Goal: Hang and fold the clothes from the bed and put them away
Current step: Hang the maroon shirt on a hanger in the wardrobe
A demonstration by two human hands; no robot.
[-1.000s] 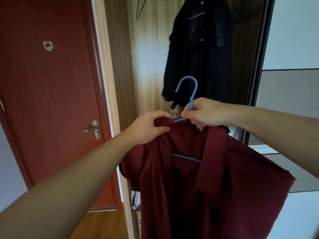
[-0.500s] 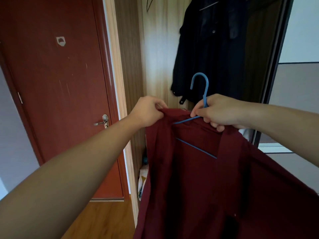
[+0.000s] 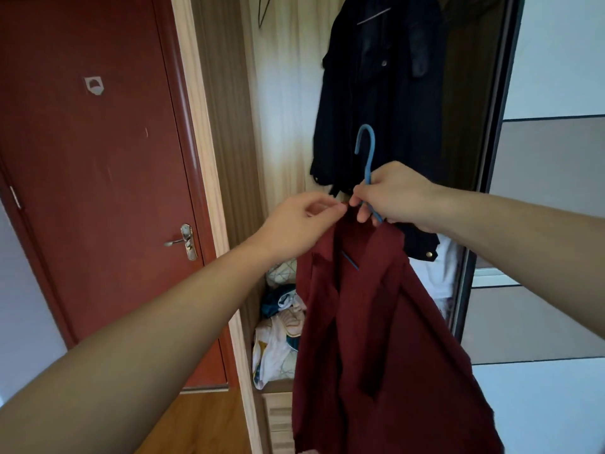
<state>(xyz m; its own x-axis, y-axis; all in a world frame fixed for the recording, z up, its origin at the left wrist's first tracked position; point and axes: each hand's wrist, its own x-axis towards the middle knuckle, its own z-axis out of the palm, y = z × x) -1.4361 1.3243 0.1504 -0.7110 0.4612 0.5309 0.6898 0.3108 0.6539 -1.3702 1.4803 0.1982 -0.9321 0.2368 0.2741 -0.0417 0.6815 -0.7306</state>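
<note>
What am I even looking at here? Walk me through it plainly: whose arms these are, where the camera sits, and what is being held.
There is no machine. The camera sits on a person's head and looks forward and down, so both arms reaching in are that person's own. The right hand grips a blue hanger just below its hook. A dark red shirt hangs from that hanger. The left hand pinches the shirt's cloth at the collar, beside the right hand. Behind them stands an open wardrobe with a dark coat hanging inside and a pile of light clothes lower down. On the left is a closed red-brown door with a metal handle.
</note>
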